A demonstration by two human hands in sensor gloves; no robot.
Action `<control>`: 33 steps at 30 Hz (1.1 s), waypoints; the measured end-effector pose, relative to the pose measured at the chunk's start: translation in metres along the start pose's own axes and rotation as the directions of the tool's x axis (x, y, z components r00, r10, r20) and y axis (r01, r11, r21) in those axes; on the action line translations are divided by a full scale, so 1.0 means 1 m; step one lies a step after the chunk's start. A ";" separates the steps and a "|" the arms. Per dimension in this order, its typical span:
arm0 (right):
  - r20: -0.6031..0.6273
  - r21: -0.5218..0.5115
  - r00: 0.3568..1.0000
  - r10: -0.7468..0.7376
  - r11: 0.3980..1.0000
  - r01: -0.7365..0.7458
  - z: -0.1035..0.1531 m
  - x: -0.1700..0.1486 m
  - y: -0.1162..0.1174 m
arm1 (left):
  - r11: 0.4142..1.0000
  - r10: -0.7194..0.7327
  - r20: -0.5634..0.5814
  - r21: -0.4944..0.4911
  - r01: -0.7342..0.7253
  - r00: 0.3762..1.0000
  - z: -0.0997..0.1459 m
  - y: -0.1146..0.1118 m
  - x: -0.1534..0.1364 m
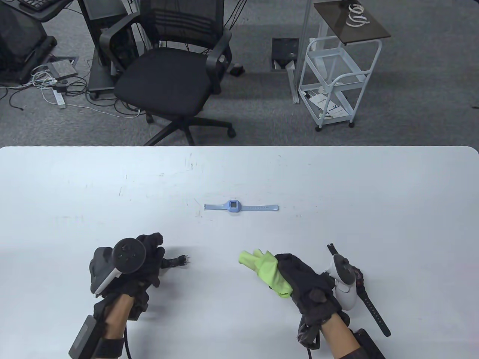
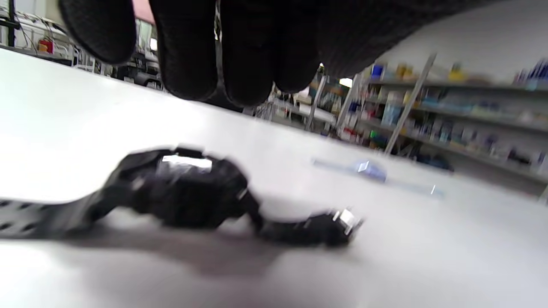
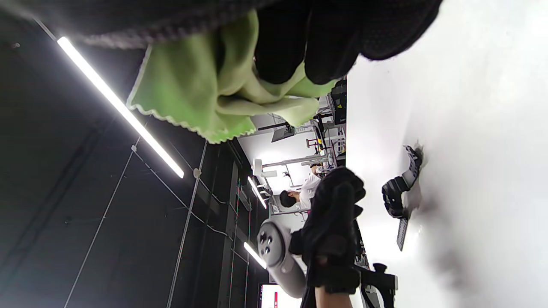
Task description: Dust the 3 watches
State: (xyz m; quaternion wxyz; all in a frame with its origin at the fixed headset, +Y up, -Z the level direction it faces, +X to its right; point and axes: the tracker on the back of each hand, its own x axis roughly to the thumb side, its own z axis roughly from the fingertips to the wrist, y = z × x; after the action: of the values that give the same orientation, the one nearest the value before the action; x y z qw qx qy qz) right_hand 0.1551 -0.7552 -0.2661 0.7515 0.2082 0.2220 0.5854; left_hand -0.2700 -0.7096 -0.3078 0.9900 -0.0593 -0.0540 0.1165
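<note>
Two gloved hands reach in over the near edge of a white desk (image 1: 336, 179), each with a tracker strapped to its back.

The right hand (image 1: 305, 282) has its grip clamped on a lime-green cloth (image 1: 267, 271); the fingers curl round the bunched fabric, and loose corners stick out past the fingertips toward the left. Just to the right of this hand, partly hidden by its tracker, a black watch (image 1: 368, 295) lies flat on the desk with its strap running toward the near edge.

The left hand (image 1: 148, 261) hovers above a second black watch (image 2: 184, 192). In the left wrist view this watch rests on the desk, face up, its buckle end (image 1: 181, 260) pointing right, while the gloved fingertips (image 2: 248, 64) hang just over it, not touching. The fingers are loosely curled and hold nothing.

Farther out, near the middle of the desk and well apart from both hands, a light blue watch (image 1: 234, 206) lies flat with its strap stretched left and right.

Beyond the desk, on grey carpet, stand a black office chair (image 1: 176, 71) and a white wheeled cart (image 1: 335, 74).
</note>
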 end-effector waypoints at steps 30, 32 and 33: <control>-0.033 0.014 0.999 0.001 1.000 -0.001 -0.001 -0.003 0.002 | 0.802 -0.507 0.141 -0.282 0.526 0.850 -0.039 -0.034 0.057; -0.029 0.008 1.000 -0.005 1.000 0.006 -0.001 -0.002 0.001 | 0.861 -0.442 0.148 -0.208 0.465 0.885 -0.030 -0.017 0.063; -0.026 0.006 1.000 -0.009 1.000 0.009 -0.001 -0.002 0.001 | 0.885 -0.411 0.152 -0.171 0.433 0.899 -0.026 -0.010 0.066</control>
State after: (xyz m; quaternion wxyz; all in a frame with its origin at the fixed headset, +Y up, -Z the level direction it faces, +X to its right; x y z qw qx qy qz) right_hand 0.1538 -0.7567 -0.2660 0.7504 0.2017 0.2344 0.5842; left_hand -0.2009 -0.7060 -0.3262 0.9758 -0.1391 -0.1322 -0.1049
